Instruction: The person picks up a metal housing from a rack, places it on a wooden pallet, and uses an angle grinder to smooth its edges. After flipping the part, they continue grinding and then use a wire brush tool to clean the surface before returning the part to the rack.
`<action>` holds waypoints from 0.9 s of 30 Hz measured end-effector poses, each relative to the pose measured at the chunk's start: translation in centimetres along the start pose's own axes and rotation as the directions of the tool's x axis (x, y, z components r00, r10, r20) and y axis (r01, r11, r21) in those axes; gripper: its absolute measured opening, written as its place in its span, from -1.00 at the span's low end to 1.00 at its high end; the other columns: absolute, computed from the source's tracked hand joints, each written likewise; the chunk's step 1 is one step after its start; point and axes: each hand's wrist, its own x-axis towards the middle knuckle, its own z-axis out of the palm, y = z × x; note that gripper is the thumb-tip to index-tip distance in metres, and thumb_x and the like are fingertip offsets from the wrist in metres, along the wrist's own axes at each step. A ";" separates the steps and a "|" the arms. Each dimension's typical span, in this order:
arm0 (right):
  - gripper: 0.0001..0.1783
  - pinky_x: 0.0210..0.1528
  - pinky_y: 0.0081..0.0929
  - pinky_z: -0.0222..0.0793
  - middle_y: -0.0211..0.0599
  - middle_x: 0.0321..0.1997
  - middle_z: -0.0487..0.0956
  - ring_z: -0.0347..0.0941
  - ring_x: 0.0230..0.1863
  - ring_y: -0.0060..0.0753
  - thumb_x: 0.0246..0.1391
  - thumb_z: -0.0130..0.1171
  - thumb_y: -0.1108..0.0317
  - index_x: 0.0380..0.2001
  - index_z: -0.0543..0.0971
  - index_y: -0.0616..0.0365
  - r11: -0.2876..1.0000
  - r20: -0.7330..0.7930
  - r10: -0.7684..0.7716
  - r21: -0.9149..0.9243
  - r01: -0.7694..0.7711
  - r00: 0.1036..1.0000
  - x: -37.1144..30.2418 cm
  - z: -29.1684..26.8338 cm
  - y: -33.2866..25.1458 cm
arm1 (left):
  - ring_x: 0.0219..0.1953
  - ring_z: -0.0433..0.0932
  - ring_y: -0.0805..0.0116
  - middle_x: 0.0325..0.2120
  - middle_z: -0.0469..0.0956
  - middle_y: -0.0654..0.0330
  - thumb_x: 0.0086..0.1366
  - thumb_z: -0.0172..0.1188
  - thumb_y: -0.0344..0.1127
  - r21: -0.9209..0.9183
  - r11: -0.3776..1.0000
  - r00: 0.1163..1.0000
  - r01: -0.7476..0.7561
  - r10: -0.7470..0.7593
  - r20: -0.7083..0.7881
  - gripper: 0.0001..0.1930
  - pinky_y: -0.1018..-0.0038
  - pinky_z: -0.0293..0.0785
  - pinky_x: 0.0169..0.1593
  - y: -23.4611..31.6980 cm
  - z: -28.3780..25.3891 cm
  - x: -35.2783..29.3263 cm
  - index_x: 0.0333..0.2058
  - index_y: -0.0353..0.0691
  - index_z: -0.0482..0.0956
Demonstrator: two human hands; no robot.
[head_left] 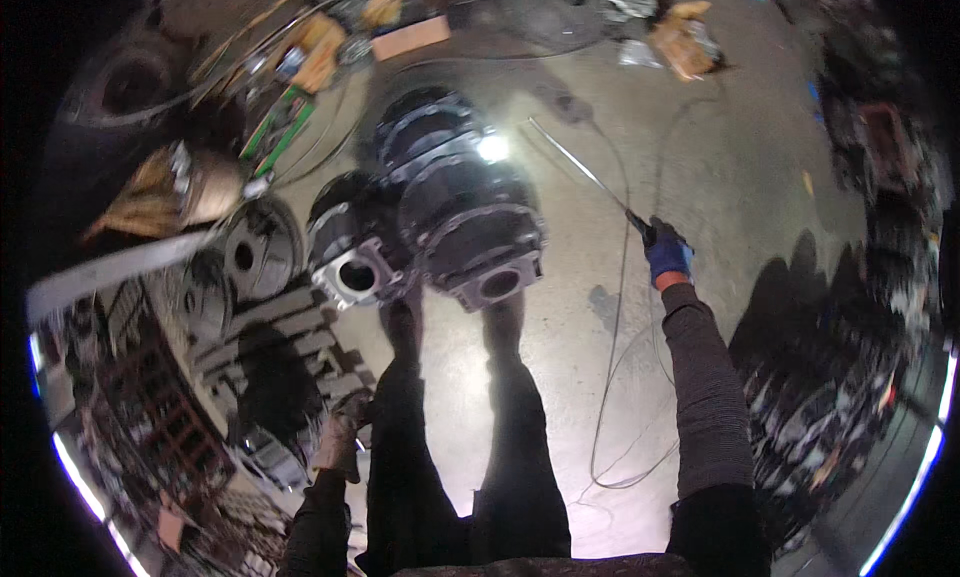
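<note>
My right hand (668, 251), in a blue and black glove, is out to the right above the floor. It is closed around the dark handle of a wand-like tool with a long thin metal rod (578, 165) that points up and left. Left of the rod stand dark round cast housings: a large one (470, 222) with a round opening at its near end, and a smaller one (355, 267) with a pale square flange. The rod is apart from both. My left hand (340, 439), in a light glove, hangs beside my left leg; its fingers are too dark to make out.
A thin hose or cable (606, 417) loops over the concrete floor (580, 347) beside my legs. Flanged round parts (262, 247) and metal blocks lie at left. A dark heap of small parts (820, 417) is at right. Cardboard and a green-edged box (278, 129) are farther off.
</note>
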 end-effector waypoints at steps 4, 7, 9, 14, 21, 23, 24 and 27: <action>-0.62 0.03 0.04 0.57 -0.11 0.02 0.71 0.65 0.02 0.14 0.29 0.20 0.05 0.10 0.68 -0.12 0.973 0.034 -0.212 0.104 0.208 0.977 5.2 1.6 -11.4 | 0.16 0.62 0.23 0.15 0.65 0.11 0.53 0.00 -0.30 -0.532 0.822 0.916 -0.205 -0.030 -0.399 -0.59 0.27 0.52 0.25 3.7 5.0 0.7 0.25 -0.17 0.59; -0.62 0.02 0.04 0.58 -0.16 0.02 0.71 0.67 0.00 0.10 0.27 0.21 0.12 0.12 0.66 -0.13 0.914 0.040 -0.392 0.131 0.384 0.919 6.3 3.0 -19.1 | 0.06 0.68 0.24 0.08 0.66 0.02 0.51 0.10 -0.30 -0.974 0.225 0.969 -0.008 -0.238 -0.063 -0.59 0.37 0.58 0.19 5.4 6.9 1.5 0.24 -0.37 0.55; -0.61 0.01 0.03 0.58 -0.16 0.02 0.71 0.67 -0.01 0.09 0.25 0.22 0.18 0.14 0.65 -0.14 0.902 0.180 -0.430 0.052 0.428 0.885 6.7 4.3 -22.7 | 0.06 0.68 0.25 0.05 0.67 0.04 0.49 0.14 -0.32 -0.989 -0.145 0.966 -0.037 -0.259 0.001 -0.56 0.41 0.59 0.17 5.9 7.2 1.8 0.25 -0.44 0.51; -0.56 -0.01 0.07 0.57 -0.09 0.03 0.72 0.68 -0.02 0.11 0.18 0.16 0.32 0.14 0.65 -0.20 0.835 0.283 -0.500 -0.090 0.542 0.818 9.7 10.4 -29.9 | 0.04 0.67 0.28 0.02 0.68 0.03 0.47 0.18 -0.34 -0.969 -0.246 0.945 0.038 -0.305 0.115 -0.51 0.45 0.57 0.18 5.4 7.5 2.0 0.28 -0.48 0.45; -0.45 0.07 0.11 0.56 0.01 0.05 0.71 0.69 0.00 0.13 0.25 0.07 0.28 0.32 0.54 -0.26 0.720 0.346 -0.631 -0.073 0.690 0.695 11.8 17.4 -40.2 | 0.09 0.68 0.09 0.02 0.66 -0.12 0.50 0.20 -0.22 -0.892 -0.451 0.891 0.015 -0.399 0.217 -0.50 0.29 0.60 0.22 1.4 13.2 2.3 0.23 -0.52 0.49; -0.28 0.18 0.05 0.51 0.05 0.11 0.68 0.64 0.09 0.18 0.14 0.34 0.18 0.40 0.46 -0.18 0.740 0.381 -0.601 -0.068 0.669 0.703 11.1 17.5 -42.2 | 0.09 0.68 0.00 0.01 0.65 -0.18 0.49 0.18 -0.22 -0.861 -0.508 0.872 0.026 -0.410 0.268 -0.47 0.23 0.64 0.20 0.3 14.6 2.4 0.24 -0.56 0.45; -0.27 0.19 0.05 0.50 0.06 0.12 0.67 0.62 0.11 0.18 0.13 0.36 0.15 0.39 0.46 -0.15 0.736 0.351 -0.622 -0.044 0.676 0.700 10.6 17.2 -42.8 | 0.09 0.68 -0.01 0.01 0.65 -0.18 0.49 0.19 -0.22 -0.850 -0.527 0.869 0.018 -0.412 0.274 -0.46 0.23 0.64 0.21 -0.1 15.0 2.5 0.25 -0.57 0.44; -0.29 0.26 0.00 0.46 0.13 0.17 0.64 0.54 0.23 0.20 0.09 0.43 0.08 0.32 0.53 -0.04 0.754 0.176 -0.651 0.038 0.655 0.739 8.8 15.9 -42.3 | 0.09 0.68 -0.04 0.04 0.63 -0.21 0.47 0.19 -0.23 -0.841 -0.539 0.851 0.050 -0.418 0.318 -0.42 0.21 0.65 0.20 -1.2 15.3 2.5 0.28 -0.59 0.40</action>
